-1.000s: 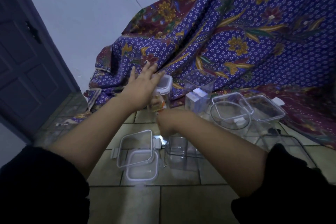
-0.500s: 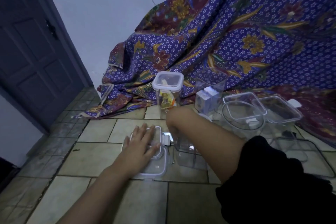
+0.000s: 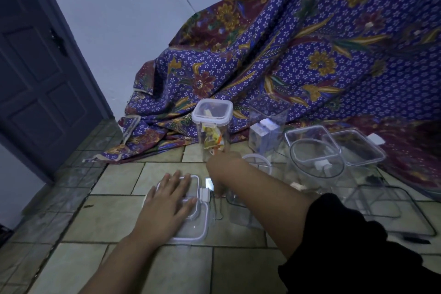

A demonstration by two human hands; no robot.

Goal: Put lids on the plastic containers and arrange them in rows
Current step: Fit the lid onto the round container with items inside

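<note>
Moved: left hand (image 3: pixel 171 200), off tall container (image 3: pixel 212 131), now flat on loose lids (image 3: pixel 198 228) before it.
Right hand (image 3: pixel 222 166): at container's base, grip indiscernible.

text: none legible | packet (image 3: pixel 213 141) in lidded container (image 3: pixel 212 112): print perhaps, too blurred

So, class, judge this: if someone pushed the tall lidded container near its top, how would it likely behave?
The tall lidded container would probably tip rather than slide: it stands narrow and high on the tiled floor. It likely feels light, holding only a small yellow packet.
</note>
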